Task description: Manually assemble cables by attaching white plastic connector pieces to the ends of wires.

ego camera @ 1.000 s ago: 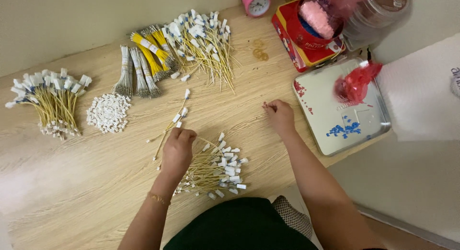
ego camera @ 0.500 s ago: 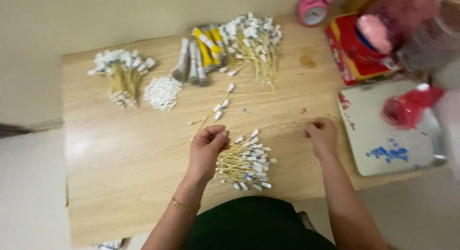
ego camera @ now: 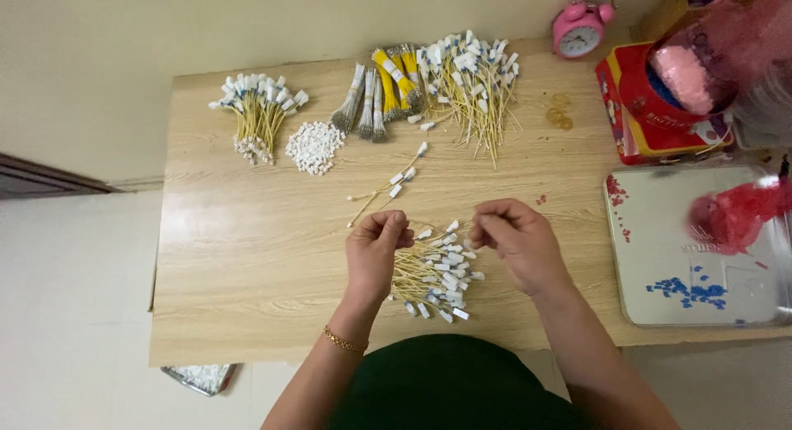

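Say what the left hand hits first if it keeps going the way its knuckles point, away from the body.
Likely the few loose yellow wires lying just beyond the left hand, then the grey and yellow bundles further back; height above the table is unclear.

Yellow wires (ego camera: pixel 429 273), pink clock (ego camera: pixel 577 28).

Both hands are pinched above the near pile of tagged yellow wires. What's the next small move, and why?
Probably lay the finished wire onto the near pile: left hand and right hand are pinched close together directly above it, and a few loose wires lie beyond.
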